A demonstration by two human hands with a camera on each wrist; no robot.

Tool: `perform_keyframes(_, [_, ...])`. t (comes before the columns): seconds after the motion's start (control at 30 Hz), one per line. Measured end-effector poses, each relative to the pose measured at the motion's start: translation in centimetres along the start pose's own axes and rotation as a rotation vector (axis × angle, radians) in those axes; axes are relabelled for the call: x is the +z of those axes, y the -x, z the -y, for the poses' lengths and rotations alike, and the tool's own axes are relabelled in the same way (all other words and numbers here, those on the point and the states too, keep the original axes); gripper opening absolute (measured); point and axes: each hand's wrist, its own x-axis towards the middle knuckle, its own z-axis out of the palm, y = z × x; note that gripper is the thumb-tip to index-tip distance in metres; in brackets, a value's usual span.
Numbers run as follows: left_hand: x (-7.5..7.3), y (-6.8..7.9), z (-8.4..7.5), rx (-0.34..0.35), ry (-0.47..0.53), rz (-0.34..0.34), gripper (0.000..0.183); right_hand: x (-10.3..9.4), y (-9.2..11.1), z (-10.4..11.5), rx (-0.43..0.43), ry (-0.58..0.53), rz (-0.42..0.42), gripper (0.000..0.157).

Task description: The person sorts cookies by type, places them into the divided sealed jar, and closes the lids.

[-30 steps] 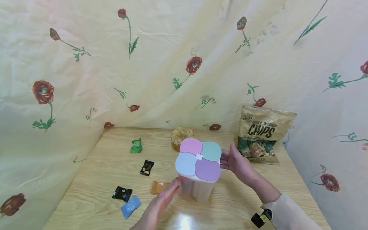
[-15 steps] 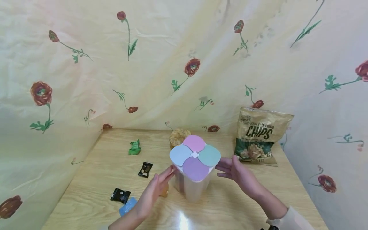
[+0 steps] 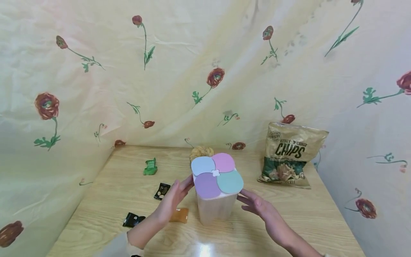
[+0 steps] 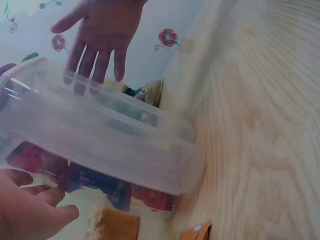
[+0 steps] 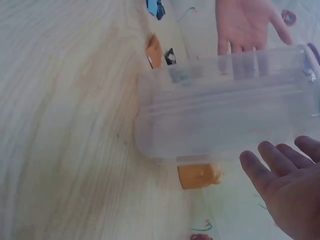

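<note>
A tall clear plastic container [image 3: 215, 208] stands on the table between my hands. Its lid [image 3: 216, 173] has blue, pink, green and purple petals round a white centre. My left hand [image 3: 170, 205] has its fingers extended along the container's left side, fingertips right at the wall under the lid. On the other side, my right hand [image 3: 264, 212] holds its fingers fairly straight, fingertips close to the lower right corner of the lid. Through the wall in the left wrist view, red and dark blue wrapped sweets [image 4: 95, 180] show in one compartment.
Left lie a green packet [image 3: 150, 166], black packets [image 3: 162, 191] [image 3: 132, 220] and an orange packet [image 3: 180, 215] beside my left hand. A round tan object [image 3: 201, 152] sits behind the container. A chips bag [image 3: 290, 155] stands at back right, against the flowered cloth [image 3: 173, 89].
The container has turned clockwise seen from above; its pink petal went from back left to back right. My left hand moved up and away along its side, my right hand came nearer me.
</note>
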Motion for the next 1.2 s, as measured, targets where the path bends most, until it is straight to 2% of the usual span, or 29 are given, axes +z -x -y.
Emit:
perform_keyframes(0.13, [-0.6,-1.0,-0.1,-0.01,0.011,0.008,0.075,0.5,0.6,0.2,0.006,-0.006,0.007,0.051])
perform_keyframes(0.3, [-0.8,-1.7,-0.3,-0.04,0.037,-0.006,0.075,1.2,0.9,-0.2,-0.111,-0.047,0.027,0.05])
perform_keyframes(0.43, [-0.9,-2.0,-0.4,-0.065,0.033,-0.026,0.077,1.5,0.9,-0.5,-0.156,-0.063,0.038,0.052])
perform_keyframes(0.63, [-1.0,-2.2,-0.7,-0.082,0.013,-0.031,0.078,1.0,0.7,-0.1,-0.05,-0.056,0.039,0.052])
perform_keyframes(0.7, [-1.1,-2.3,-0.9,-0.066,0.001,-0.029,0.077,0.5,0.4,0.3,-0.049,0.011,0.013,0.052])
perform_keyframes(0.83, [-1.4,-1.9,-1.7,-0.031,-0.034,-0.048,0.074,-0.6,-0.2,1.4,-0.103,0.183,-0.074,0.056])
perform_keyframes(0.9, [-1.6,-1.6,-2.3,-0.019,-0.048,-0.06,0.071,-1.3,-0.6,2.0,-0.112,0.226,-0.106,0.059])
perform_keyframes(1.07, [-2.1,-0.3,-4.4,-0.02,-0.094,-0.064,0.07,-2.9,-2.2,3.6,-0.152,0.298,-0.127,0.068])
perform_keyframes(1.2, [-2.0,0.8,-6.0,-0.006,-0.129,-0.068,0.071,-3.8,-3.7,5.1,-0.169,0.421,-0.129,0.07])
